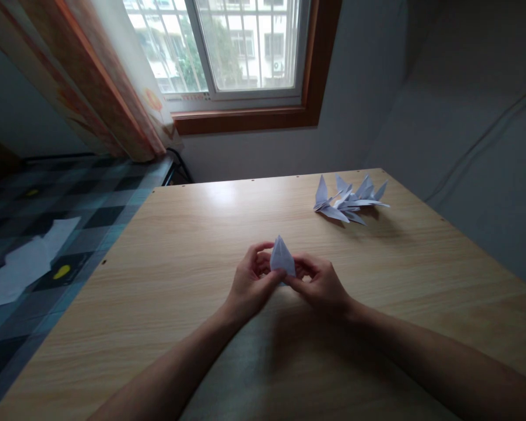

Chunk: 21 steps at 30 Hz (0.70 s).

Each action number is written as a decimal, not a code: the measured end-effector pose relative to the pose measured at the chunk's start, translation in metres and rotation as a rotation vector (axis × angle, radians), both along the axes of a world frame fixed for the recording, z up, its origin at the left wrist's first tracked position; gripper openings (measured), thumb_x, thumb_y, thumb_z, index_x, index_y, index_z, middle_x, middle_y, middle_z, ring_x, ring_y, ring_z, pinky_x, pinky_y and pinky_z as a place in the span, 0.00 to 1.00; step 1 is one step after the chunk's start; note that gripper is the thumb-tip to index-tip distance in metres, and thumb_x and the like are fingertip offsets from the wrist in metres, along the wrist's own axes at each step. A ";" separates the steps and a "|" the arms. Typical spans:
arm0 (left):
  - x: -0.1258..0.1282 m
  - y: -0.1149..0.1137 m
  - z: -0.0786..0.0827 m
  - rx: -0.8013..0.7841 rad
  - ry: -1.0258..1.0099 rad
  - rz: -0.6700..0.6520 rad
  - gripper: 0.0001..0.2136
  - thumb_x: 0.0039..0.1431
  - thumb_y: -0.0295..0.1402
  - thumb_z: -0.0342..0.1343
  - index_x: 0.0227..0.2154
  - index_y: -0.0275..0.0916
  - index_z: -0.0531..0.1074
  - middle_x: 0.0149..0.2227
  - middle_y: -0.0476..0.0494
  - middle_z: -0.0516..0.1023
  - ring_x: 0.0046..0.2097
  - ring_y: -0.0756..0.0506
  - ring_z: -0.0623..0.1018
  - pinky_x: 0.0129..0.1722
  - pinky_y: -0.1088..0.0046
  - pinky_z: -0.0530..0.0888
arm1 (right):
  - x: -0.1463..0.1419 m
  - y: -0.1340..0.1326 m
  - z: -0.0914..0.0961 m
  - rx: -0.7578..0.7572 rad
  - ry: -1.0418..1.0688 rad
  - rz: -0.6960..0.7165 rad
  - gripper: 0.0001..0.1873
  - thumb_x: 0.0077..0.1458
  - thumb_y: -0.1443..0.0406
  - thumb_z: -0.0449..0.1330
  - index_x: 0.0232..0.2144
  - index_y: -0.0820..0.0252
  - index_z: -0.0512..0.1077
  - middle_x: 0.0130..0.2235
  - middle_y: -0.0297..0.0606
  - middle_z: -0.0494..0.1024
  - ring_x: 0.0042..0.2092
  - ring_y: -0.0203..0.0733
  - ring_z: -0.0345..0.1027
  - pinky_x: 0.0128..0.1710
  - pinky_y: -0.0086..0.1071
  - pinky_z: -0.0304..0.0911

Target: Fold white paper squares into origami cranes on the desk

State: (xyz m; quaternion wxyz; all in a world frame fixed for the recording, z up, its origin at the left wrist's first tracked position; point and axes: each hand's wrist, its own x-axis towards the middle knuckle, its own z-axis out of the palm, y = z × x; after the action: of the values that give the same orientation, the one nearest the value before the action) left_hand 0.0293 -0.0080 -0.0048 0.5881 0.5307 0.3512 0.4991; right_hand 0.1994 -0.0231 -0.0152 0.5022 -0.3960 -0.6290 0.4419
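A small piece of folded white paper (pixel 281 257) with a pointed top is held upright between both hands, just above the wooden table (pixel 188 245). My left hand (pixel 255 280) grips its left side, thumb across the lower front and fingers curled behind. My right hand (pixel 319 280) pinches the lower right edge between thumb and fingers. The thumbs nearly meet at the bottom of the paper, hiding part of its lower edge.
Several folded paper cranes (pixel 353 199) sit in a cluster at the table's back right. To the left, white paper sheets (pixel 30 263) lie on a checked bedspread (pixel 100 204). A window (pixel 245 47) and a curtain (pixel 92 70) are behind.
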 end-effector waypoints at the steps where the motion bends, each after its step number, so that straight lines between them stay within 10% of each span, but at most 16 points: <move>1: 0.000 0.000 0.000 -0.006 -0.017 -0.022 0.22 0.50 0.32 0.66 0.47 0.38 0.66 0.36 0.45 0.78 0.36 0.47 0.79 0.37 0.72 0.75 | 0.000 0.000 -0.001 -0.002 0.015 0.015 0.16 0.50 0.62 0.67 0.43 0.58 0.75 0.34 0.37 0.79 0.32 0.39 0.71 0.33 0.32 0.68; 21: -0.003 -0.003 0.011 0.035 0.194 -0.148 0.14 0.56 0.39 0.61 0.39 0.34 0.73 0.32 0.44 0.77 0.32 0.49 0.73 0.31 0.75 0.68 | 0.007 0.005 0.003 0.297 0.061 -0.217 0.17 0.51 0.72 0.63 0.43 0.53 0.68 0.37 0.35 0.73 0.34 0.37 0.70 0.32 0.32 0.69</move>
State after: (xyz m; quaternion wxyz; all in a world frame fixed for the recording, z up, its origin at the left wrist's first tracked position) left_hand 0.0268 -0.0106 0.0064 0.5772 0.6111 0.3578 0.4067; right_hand 0.2068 -0.0177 -0.0118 0.6186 -0.3694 -0.6256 0.2992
